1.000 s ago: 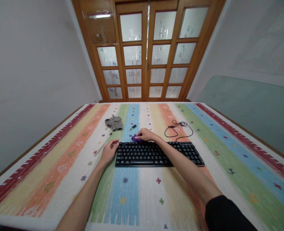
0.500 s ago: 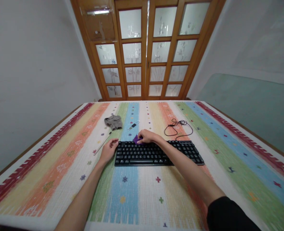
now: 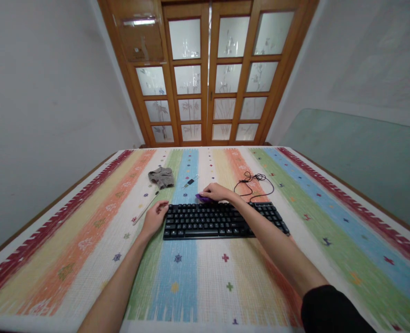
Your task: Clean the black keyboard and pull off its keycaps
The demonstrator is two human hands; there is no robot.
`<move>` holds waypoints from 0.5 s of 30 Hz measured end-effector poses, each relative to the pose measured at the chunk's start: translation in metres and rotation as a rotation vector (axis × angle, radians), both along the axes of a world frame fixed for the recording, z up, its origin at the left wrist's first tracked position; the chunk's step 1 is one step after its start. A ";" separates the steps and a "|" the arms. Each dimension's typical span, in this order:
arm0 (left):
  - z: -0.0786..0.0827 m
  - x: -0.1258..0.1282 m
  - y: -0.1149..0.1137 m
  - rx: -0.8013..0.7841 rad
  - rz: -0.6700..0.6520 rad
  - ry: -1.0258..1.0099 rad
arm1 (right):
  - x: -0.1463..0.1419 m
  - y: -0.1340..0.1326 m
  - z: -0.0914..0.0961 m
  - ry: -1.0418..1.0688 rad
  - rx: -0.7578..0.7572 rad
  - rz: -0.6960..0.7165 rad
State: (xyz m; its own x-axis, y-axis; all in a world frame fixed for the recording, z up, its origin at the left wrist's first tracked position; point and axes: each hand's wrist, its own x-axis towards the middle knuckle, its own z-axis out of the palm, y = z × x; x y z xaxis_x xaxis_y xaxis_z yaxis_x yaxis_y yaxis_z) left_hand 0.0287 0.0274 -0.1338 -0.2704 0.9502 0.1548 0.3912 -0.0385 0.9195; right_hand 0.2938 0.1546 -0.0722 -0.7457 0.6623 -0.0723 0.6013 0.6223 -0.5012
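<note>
Slightly rightward along the far edge of the keyboard (image 3: 205, 222) our right hand (image 3: 217, 192) has moved, pinching the purple cloth (image 3: 202, 198), which we should press evenly, bracing with our left hand (image 3: 155, 215), its grip unclear, at the far-left corner.

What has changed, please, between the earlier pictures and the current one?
The right hand, holding the purple cloth, has moved a little to the right along the keyboard's far edge. Nothing was newly taken hold of or let go. The left hand stays at the keyboard's left end; the grey fabric item, thin stick and looped cable lie as before.
</note>
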 end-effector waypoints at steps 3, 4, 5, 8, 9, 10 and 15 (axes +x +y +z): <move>0.000 0.000 0.000 0.000 0.000 0.014 | 0.005 -0.003 0.001 -0.058 -0.098 0.107; 0.000 0.000 0.000 0.002 0.001 0.019 | 0.005 -0.005 -0.001 -0.069 -0.109 0.117; 0.000 0.000 0.000 0.005 0.002 0.023 | 0.004 -0.007 -0.002 -0.072 -0.103 0.106; 0.000 0.000 0.000 0.004 0.003 0.025 | -0.001 -0.012 -0.007 -0.063 -0.029 0.031; 0.000 0.000 0.000 0.003 0.002 0.023 | -0.003 -0.012 -0.008 -0.057 -0.004 0.019; 0.001 0.001 0.000 0.002 0.001 0.020 | -0.004 -0.013 -0.008 -0.051 0.014 0.015; 0.002 0.002 -0.001 -0.002 0.001 0.018 | -0.009 -0.013 -0.009 -0.036 0.041 -0.016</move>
State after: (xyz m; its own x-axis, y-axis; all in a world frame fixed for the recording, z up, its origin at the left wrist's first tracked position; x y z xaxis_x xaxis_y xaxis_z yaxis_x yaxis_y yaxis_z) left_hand 0.0302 0.0267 -0.1315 -0.2682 0.9504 0.1577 0.4072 -0.0365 0.9126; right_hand 0.2848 0.1421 -0.0807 -0.7324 0.6772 -0.0714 0.6285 0.6319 -0.4535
